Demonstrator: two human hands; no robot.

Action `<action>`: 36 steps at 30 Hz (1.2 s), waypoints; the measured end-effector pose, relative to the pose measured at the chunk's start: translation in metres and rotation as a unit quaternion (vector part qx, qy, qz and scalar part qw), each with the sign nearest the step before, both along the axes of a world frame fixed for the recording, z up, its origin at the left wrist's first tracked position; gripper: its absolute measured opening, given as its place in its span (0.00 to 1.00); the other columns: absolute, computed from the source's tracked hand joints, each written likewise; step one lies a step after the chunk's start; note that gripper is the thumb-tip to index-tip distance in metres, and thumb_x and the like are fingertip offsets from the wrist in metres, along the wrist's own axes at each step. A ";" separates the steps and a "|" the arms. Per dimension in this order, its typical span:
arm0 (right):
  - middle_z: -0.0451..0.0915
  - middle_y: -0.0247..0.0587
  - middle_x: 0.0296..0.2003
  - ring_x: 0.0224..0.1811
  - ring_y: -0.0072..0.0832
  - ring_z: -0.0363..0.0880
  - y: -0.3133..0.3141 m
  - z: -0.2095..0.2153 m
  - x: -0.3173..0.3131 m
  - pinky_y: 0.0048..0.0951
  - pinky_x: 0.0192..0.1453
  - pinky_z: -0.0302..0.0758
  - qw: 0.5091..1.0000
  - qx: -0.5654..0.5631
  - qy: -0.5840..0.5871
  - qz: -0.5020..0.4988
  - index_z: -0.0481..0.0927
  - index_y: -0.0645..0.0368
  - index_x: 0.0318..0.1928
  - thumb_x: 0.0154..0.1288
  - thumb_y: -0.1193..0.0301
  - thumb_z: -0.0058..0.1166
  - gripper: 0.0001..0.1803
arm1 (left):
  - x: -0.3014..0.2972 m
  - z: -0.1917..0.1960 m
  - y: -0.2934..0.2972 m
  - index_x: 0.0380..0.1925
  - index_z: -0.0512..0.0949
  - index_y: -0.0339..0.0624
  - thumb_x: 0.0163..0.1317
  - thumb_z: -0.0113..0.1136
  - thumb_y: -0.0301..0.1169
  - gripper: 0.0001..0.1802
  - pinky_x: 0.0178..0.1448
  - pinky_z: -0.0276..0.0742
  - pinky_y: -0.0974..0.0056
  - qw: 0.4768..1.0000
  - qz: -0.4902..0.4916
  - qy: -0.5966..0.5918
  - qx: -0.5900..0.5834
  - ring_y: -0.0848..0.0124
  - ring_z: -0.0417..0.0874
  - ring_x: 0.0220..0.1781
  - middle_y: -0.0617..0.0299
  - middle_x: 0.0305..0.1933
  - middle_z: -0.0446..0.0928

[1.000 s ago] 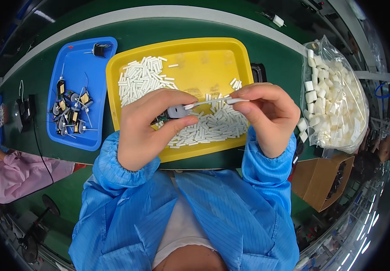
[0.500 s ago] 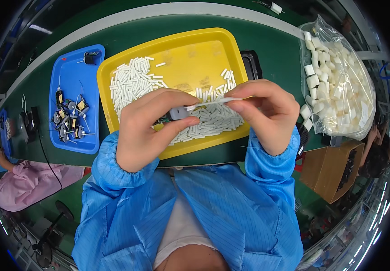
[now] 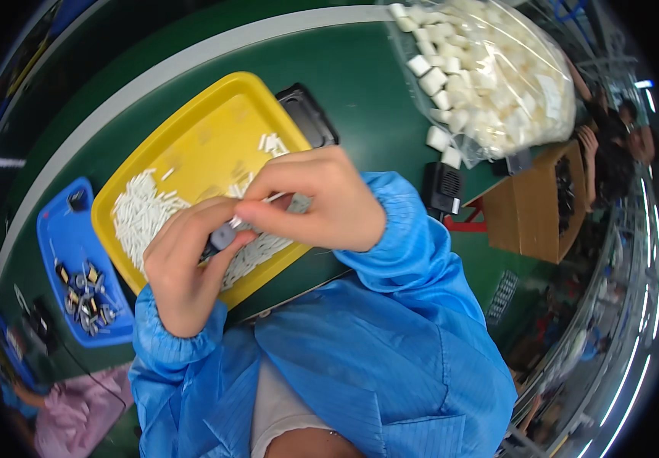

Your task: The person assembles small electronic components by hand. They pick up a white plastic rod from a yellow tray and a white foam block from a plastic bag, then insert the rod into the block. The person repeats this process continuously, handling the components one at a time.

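Note:
My left hand (image 3: pixel 186 263) is closed, pinching a small part with a grey round body (image 3: pixel 222 235) between thumb and fingers. Dark pieces of that part show behind the fingers. My right hand (image 3: pixel 315 200) is closed in a pinch right beside it, thumb and forefinger on the thin white lead (image 3: pixel 236 222) that comes out of the grey body. The lead's far end is mostly hidden by the fingers. Both hands hover over the near side of a yellow tray (image 3: pixel 206 114). Short white tubes (image 3: pixel 142 217) are heaped in it, some partly covered by my hands.
To the left, a blue tray (image 3: pixel 58 229) holds several similar grey-and-black parts (image 3: pixel 85 298). A black tray (image 3: pixel 310 114) sits behind the yellow one. At right are a clear bag of white plugs (image 3: pixel 497 76), a black box-shaped device (image 3: pixel 444 187) and a cardboard box (image 3: pixel 524 206).
My right hand has come in from the lead's far end to close beside the grey body. The view has turned, so trays and bag appear rotated and shifted left.

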State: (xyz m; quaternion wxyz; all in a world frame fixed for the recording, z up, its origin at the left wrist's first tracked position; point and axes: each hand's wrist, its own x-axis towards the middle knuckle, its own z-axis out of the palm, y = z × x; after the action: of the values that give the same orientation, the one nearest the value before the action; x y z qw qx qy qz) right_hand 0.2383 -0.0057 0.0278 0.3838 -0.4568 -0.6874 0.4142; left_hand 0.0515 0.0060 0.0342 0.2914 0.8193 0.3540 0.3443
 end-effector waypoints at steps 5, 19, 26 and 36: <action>0.81 0.35 0.34 0.31 0.19 0.77 0.036 -0.017 0.062 0.23 0.34 0.75 0.990 0.035 -0.034 -0.132 0.78 0.59 0.45 0.60 0.70 0.53 0.13 | -0.019 -0.007 -0.002 0.35 0.75 0.36 0.42 0.68 0.20 0.17 0.36 0.74 0.69 0.991 0.061 -0.034 -0.116 0.69 0.80 0.33 0.55 0.32 0.79; 0.78 0.51 0.44 0.47 0.46 0.76 0.127 -0.054 0.297 0.39 0.51 0.70 0.750 -0.041 -0.525 -0.400 0.81 0.55 0.43 0.59 0.50 0.45 0.24 | -0.060 -0.024 -0.001 0.36 0.72 0.36 0.54 0.59 0.21 0.10 0.32 0.70 0.75 0.940 0.081 -0.148 -0.298 0.78 0.76 0.27 0.62 0.28 0.78; 0.65 0.49 0.59 0.60 0.42 0.65 0.168 -0.057 0.406 0.41 0.61 0.63 0.587 -0.060 -0.659 -0.466 0.69 0.56 0.56 0.62 0.60 0.41 0.24 | -0.060 -0.041 0.008 0.36 0.72 0.36 0.55 0.57 0.20 0.08 0.31 0.70 0.75 0.933 0.115 -0.133 -0.316 0.79 0.75 0.26 0.62 0.28 0.78; 0.60 0.42 0.64 0.65 0.40 0.57 0.196 -0.029 0.421 0.43 0.66 0.54 0.647 -0.144 -0.639 -0.391 0.65 0.48 0.61 0.63 0.45 0.36 0.32 | -0.033 -0.061 0.030 0.35 0.72 0.36 0.56 0.58 0.22 0.07 0.30 0.69 0.74 0.908 0.145 -0.092 -0.383 0.79 0.75 0.26 0.62 0.28 0.78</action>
State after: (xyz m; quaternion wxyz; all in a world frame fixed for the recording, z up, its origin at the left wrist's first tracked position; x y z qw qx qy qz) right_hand 0.6595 0.1903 -0.0008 -0.0946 -0.8840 -0.4517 -0.0750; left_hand 0.0185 0.0357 -0.0268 0.5609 0.5490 0.5453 0.2944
